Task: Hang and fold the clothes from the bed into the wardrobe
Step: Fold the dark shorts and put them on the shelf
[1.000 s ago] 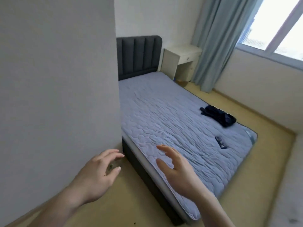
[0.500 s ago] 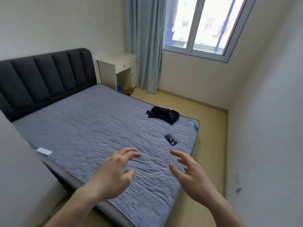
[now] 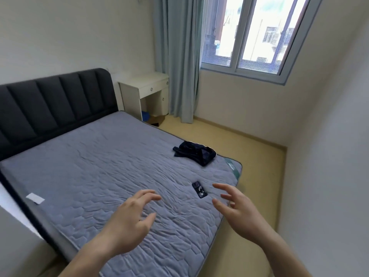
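**Bedroom: one garment on bed, both hands free**

Bed (image 3: 95, 176): grey quilted mattress, dark padded headboard (image 3: 54, 104) at its far end.

Dark garment (image 3: 194, 153): crumpled navy clothing lying on the bed near its far-right corner, well apart from both hands.

Phone (image 3: 199, 189): small dark handset flat on the bed, between the garment and the hands.

White tag (image 3: 35, 198): on the bed near its left edge.

Left hand (image 3: 127, 222): above the bed's near part, fingers spread and slightly bent, holding nothing.

Right hand (image 3: 239, 208): over the bed's right edge, just right of the phone, fingers spread wide, holding nothing.

White desk (image 3: 145, 92): beyond the bed, beside the headboard; curtain (image 3: 177, 56) and window (image 3: 255, 33) further right.
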A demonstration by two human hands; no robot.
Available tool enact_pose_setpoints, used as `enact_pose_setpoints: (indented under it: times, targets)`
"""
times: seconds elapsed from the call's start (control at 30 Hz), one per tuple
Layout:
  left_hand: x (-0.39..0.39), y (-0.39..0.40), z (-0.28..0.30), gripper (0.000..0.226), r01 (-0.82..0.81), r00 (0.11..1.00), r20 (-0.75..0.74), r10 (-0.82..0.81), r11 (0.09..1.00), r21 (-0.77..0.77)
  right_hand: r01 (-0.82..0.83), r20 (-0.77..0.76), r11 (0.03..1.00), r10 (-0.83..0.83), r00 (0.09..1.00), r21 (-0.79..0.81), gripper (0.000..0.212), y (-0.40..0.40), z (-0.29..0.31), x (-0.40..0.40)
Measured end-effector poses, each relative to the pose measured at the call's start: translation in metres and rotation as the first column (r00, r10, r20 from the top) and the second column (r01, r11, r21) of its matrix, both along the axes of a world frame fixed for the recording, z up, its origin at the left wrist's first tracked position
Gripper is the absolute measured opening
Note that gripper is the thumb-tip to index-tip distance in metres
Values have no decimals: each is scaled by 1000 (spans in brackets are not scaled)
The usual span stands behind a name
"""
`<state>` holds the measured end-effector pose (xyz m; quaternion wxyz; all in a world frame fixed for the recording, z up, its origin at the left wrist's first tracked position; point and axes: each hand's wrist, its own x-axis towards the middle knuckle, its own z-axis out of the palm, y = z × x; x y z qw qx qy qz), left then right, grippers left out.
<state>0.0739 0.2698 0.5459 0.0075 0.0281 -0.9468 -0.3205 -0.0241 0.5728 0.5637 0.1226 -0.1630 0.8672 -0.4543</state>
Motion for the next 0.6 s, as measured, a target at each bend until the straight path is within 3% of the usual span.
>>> enact_pose_setpoints:
  times: [0.17, 0.6]
  targets:
    - [-78, -14, -26, 34, -89, 996, 18, 88, 996, 16, -83, 16, 995, 82, 997, 51, 34, -4, -11, -84]
    - [-274, -33, -82, 36, -179, 978, 123, 169, 981, 72, -90, 113, 977, 69, 991, 193, 34, -11, -38, -293]
